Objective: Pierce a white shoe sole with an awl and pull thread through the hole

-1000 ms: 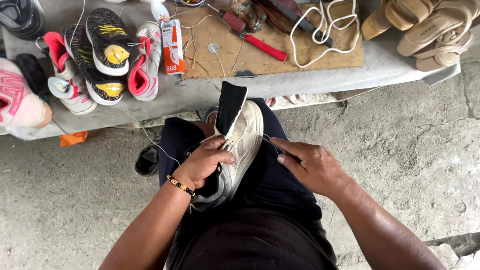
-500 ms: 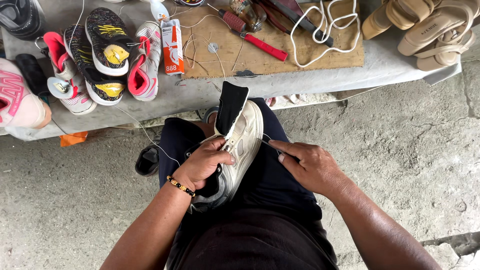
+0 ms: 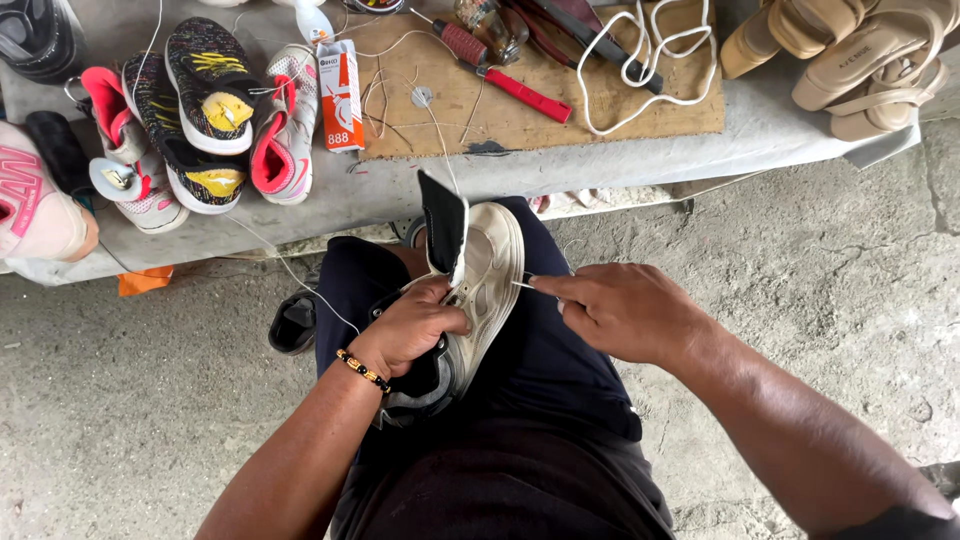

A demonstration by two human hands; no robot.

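Shoe (image 3: 488, 290), pale and worn, lies sole-side up on the lap, toe toward 12 o'clock, black tongue upright. Left hand (image 3: 412, 330), at its 9 o'clock, clamps the upper. Right hand (image 3: 625, 312), at 3 o'clock, pinches a thin needle (image 3: 522, 285) against the sole edge. Judged: mid-stitch; next move needs firm, straight push. Thread (image 3: 300, 280) trails left.

A shoe-repair stall: worn sneakers (image 3: 205, 115), screwdriver (image 3: 500, 70), concrete floor (image 3: 800, 260).
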